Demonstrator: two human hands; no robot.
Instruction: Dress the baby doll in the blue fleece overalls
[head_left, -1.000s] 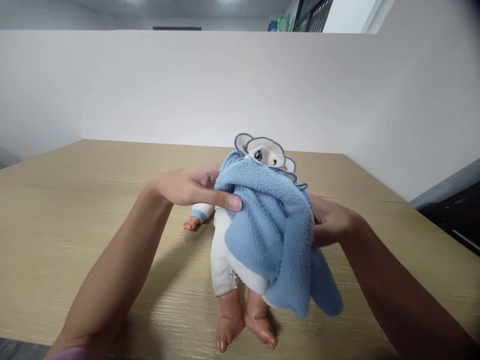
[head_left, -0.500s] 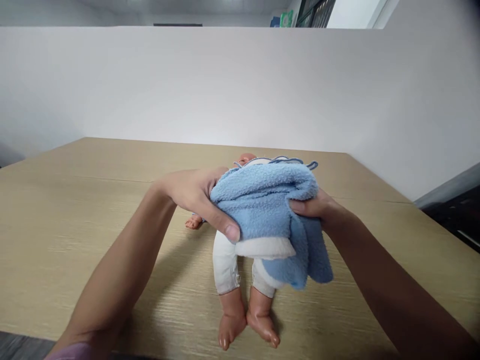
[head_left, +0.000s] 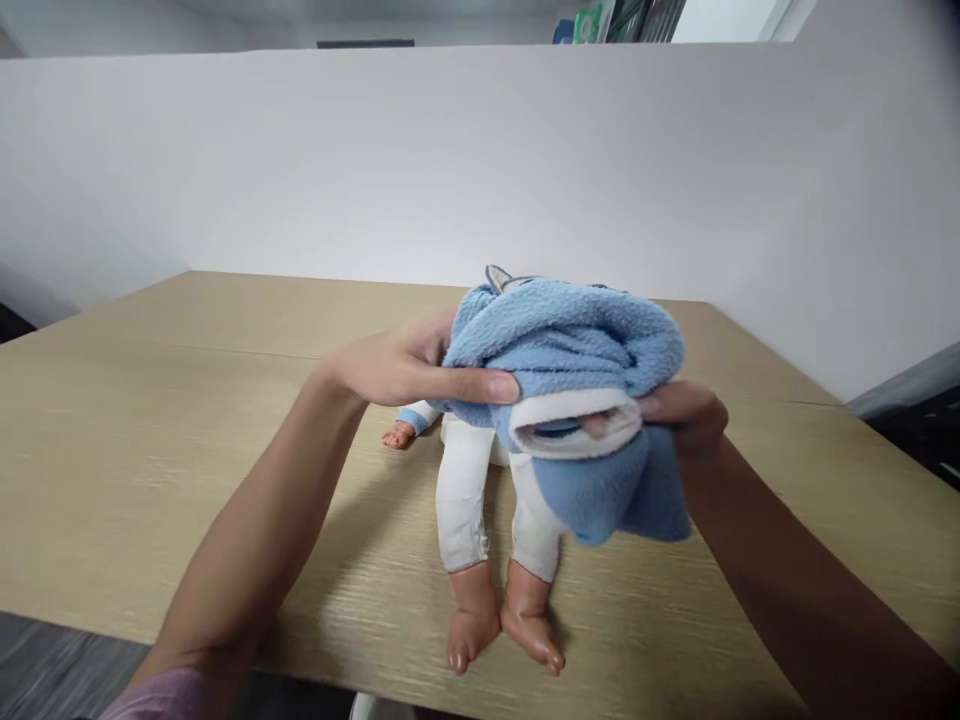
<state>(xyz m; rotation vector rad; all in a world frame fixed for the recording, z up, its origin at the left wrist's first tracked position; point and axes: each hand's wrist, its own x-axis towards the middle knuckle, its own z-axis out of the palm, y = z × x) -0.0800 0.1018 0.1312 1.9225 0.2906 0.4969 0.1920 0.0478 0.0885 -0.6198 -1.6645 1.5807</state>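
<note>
A bunched light-blue terry garment (head_left: 577, 330) is held up over the upper body of a doll. Its white-edged opening (head_left: 577, 450) faces me, and a fingertip shows inside it. My left hand (head_left: 427, 370) grips the garment's left side, thumb laid across the front. On the right side, my right hand (head_left: 682, 410) pinches the cloth beside the white edge. The doll (head_left: 465, 495) lies on its back with its bare feet towards me, its legs in white cloth. One small doll hand with a blue cuff shows at the left; its head is hidden behind the garment.
A wooden table (head_left: 187, 430) lies under the doll, with a white wall (head_left: 450, 160) behind it. A dark object (head_left: 922, 430) stands past the right edge. Something white (head_left: 379, 707) shows below the front edge.
The garment has been lifted slightly and turned, so its white-edged opening now gapes towards me. My left thumb has moved up and right. The doll's head has gone out of sight.
</note>
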